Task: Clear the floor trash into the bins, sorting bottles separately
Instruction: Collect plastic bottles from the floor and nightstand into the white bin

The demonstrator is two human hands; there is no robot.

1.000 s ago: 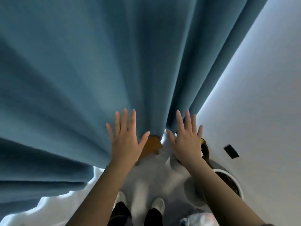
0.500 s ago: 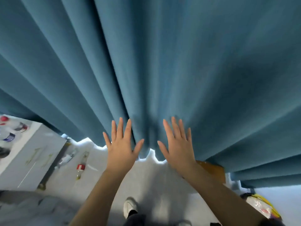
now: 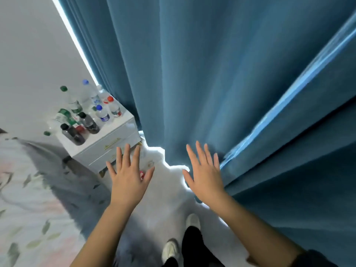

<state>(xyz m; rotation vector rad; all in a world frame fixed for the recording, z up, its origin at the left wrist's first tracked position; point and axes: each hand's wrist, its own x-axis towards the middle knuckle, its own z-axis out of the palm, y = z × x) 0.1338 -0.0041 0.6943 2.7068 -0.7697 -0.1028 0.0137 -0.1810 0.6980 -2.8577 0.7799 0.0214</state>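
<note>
Bottles of clear and dark plastic with coloured caps (image 3: 88, 122), crowded on top of a white two-drawer nightstand (image 3: 107, 135) at the left of the head view, beside a heavy blue curtain (image 3: 212, 74). On the pale floor (image 3: 167, 199) just past the left hand (image 3: 128, 178), what looks like one more clear bottle with a red label (image 3: 142, 174), mostly hidden behind the thumb. Left hand and right hand (image 3: 205, 176) both spread flat in front of the body, fingers straight and released, grasping nothing, the right just beside the curtain's hem. No bins anywhere in view. Looks barely begun: floor bottle not yet lifted, nothing carried, all the sorting to come. Against half a second back, faces further left: nightstand nearer and fuller in view, curtain swung off to the right, hands posed much alike.
</note>
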